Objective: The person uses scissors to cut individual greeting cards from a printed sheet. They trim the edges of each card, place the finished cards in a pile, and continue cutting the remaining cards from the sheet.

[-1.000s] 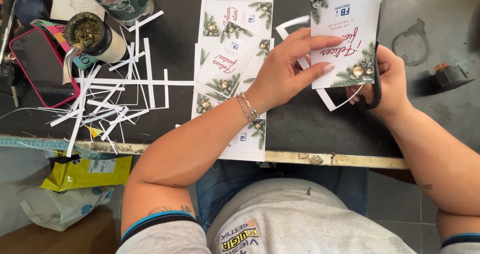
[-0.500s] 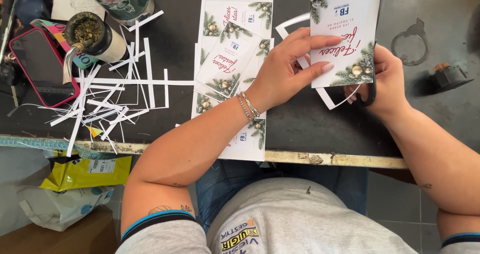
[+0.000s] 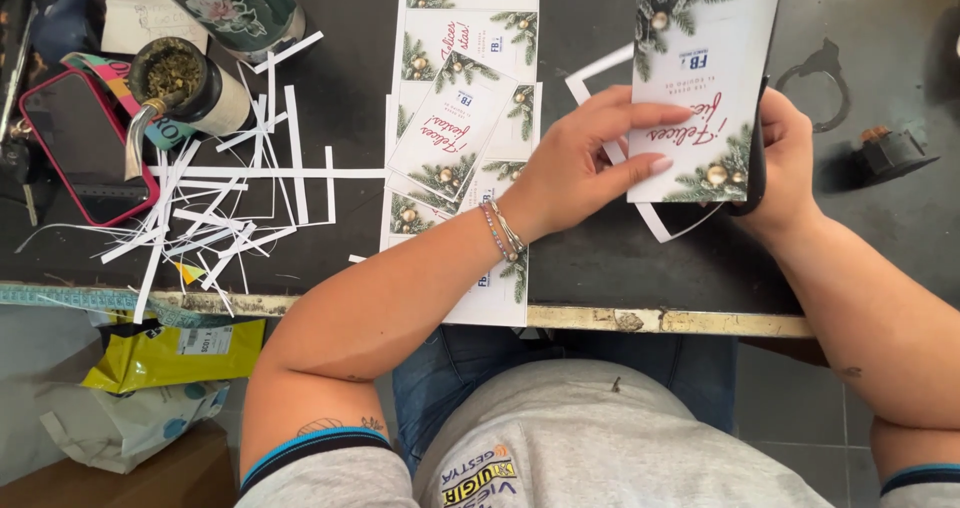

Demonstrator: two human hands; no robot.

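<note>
**Card held over the dark table**

While the left hand (image 3: 590, 163) pinches the lower left edge of a white holiday card (image 3: 705, 78) with fir sprigs and gold baubles, thumb beneath and fingers spread across its face, the right hand (image 3: 785, 163) sits behind the card's right edge, closed round the dark handle of a pair of scissors (image 3: 757, 158). Only a sliver of that tool shows past the card, so whether the blades are parted cannot be told. The card is lifted, tilted slightly, above the black table (image 3: 620, 258).

Left of the card, a printed sheet (image 3: 470, 38) of the same design lies flat on the table, running down to the table's near edge, with a loose cut card (image 3: 452, 128) lying askew on top of it. Just under the held card, thin white offcut strips (image 3: 600, 73) poke out at its left and lower sides. Far left of the card, a scatter of white paper strips (image 3: 235, 203) crosses the table, and beyond them stand a mate gourd with a metal straw (image 3: 175, 78) and a phone in a red case (image 3: 80, 148). A beaded bracelet (image 3: 500, 230) circles the left wrist. Right of the card, a small dark block (image 3: 890, 153) rests on the table.
</note>
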